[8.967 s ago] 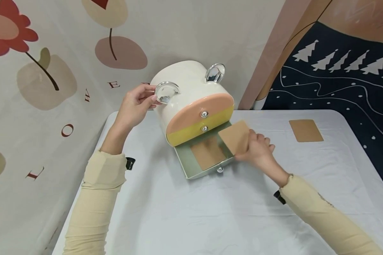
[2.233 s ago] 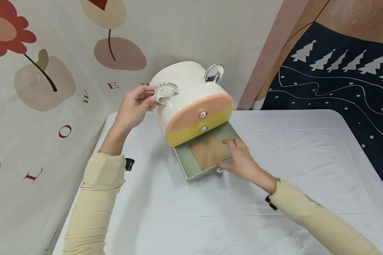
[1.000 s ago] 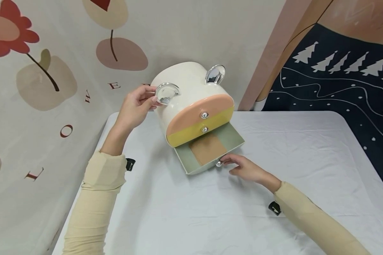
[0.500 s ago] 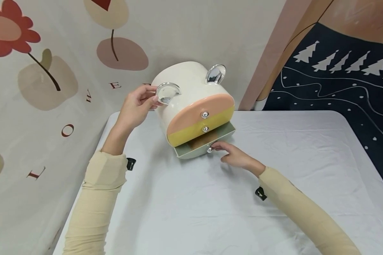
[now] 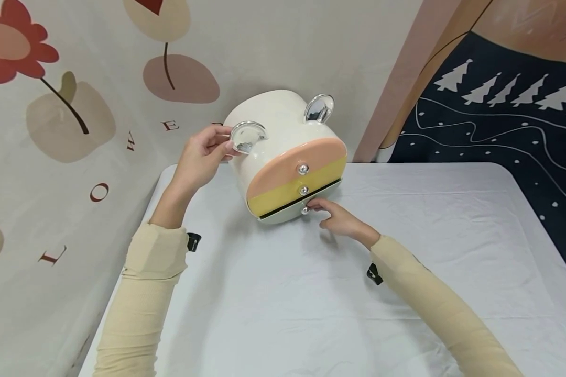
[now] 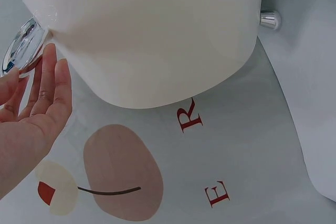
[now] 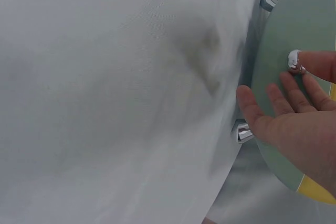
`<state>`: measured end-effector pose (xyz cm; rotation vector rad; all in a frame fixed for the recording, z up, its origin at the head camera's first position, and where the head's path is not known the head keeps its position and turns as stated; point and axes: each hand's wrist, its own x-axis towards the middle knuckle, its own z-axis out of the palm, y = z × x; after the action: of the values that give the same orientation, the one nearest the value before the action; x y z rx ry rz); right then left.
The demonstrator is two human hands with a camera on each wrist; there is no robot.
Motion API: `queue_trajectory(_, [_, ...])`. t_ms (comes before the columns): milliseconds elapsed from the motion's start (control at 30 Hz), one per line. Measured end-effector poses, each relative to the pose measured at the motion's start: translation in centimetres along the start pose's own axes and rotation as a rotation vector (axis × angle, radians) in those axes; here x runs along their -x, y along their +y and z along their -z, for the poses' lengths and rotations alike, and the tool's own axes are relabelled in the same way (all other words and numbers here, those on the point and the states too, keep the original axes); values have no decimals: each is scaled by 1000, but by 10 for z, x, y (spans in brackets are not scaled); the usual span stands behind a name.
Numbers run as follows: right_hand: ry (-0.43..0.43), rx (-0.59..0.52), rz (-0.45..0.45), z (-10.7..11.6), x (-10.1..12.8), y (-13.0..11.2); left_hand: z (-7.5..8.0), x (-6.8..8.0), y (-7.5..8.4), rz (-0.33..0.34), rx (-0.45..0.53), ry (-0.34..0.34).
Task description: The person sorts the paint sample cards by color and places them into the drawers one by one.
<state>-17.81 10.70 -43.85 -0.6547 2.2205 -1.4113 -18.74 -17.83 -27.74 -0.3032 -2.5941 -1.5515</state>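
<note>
Two hands work on the cream drawer box on the tabletop. The left hand pinches its silver ear; the right hand, fingers relaxed, touches the green drawer's knob, with the green drawer almost shut.

The small cabinet is showing a glossy, smooth cream shell that looks like enamelled metal or plastic (which one cannot be told). Its pink drawer front and yellow drawer front are shining smoothly, while the green drawer front is looking matt. The knobs and ring handle are gleaming like polished chrome. The white tablecloth is lying as soft, wrinkled matt cloth.
</note>
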Motion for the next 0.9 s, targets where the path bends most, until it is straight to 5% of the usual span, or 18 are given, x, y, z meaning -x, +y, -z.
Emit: queue_trajectory(900, [-23, 23, -81, 4, -11, -5, 0, 1, 0, 2, -4, -2])
